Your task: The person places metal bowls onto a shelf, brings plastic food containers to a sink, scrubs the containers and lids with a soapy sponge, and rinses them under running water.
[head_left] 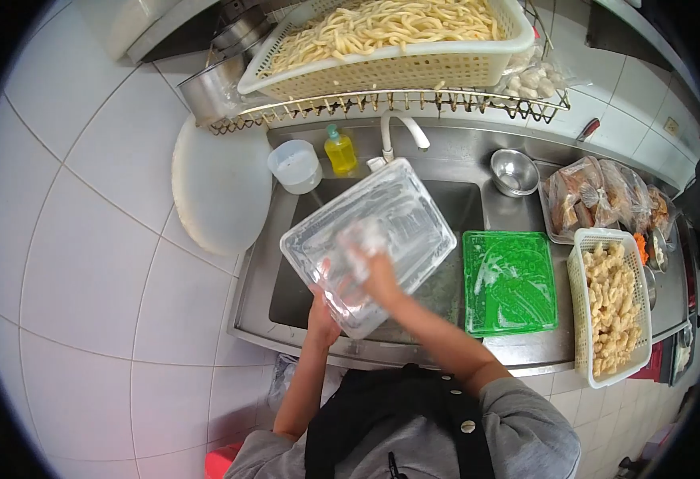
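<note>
Head view: your left hand grasps the lower-left edge of a sudsy clear plastic tray over the steel sink. Your blurred right hand lies against its soapy face; whether it clasps anything cannot be told. A foamy green plastic panel rests on the counter at right.

Left hand gripped low, left forearm nearly straight ahead; right hand sat farther forward, blurred, right forearm slanting leftward.
</note>
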